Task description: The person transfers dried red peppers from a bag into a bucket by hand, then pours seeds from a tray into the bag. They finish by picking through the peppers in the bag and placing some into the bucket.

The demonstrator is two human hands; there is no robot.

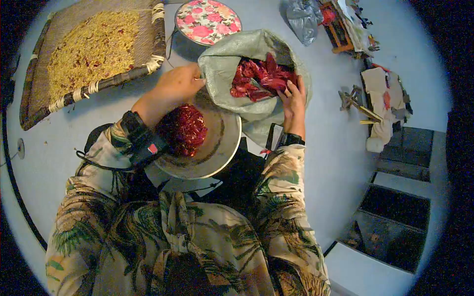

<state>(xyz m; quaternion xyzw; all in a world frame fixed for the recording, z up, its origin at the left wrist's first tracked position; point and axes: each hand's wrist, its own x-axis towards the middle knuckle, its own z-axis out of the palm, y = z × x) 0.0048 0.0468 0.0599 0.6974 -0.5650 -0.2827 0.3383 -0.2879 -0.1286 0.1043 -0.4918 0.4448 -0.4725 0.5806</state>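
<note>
A grey-green woven sack (222,93) stands with its mouth wide, and large dried red chillies (261,76) fill the opening. My left hand (180,83) pinches the sack's left rim between thumb and fingers. On the sack's right side, my right hand (294,98) reaches over the rim, fingers apart and their tips on the chillies. Below the left wrist sits a wide metal bowl (224,143) holding a heap of red chilli pieces (190,130) with pale bits among them. The left forearm covers part of this heap.
A woven tray (148,27) with a bound rim holds yellow seeds (94,54) at the upper left. A round flower-patterned lid (207,22) lies behind the sack. To the right are a clear plastic bag (303,22), a small wooden frame (335,29) and dark steps (395,207).
</note>
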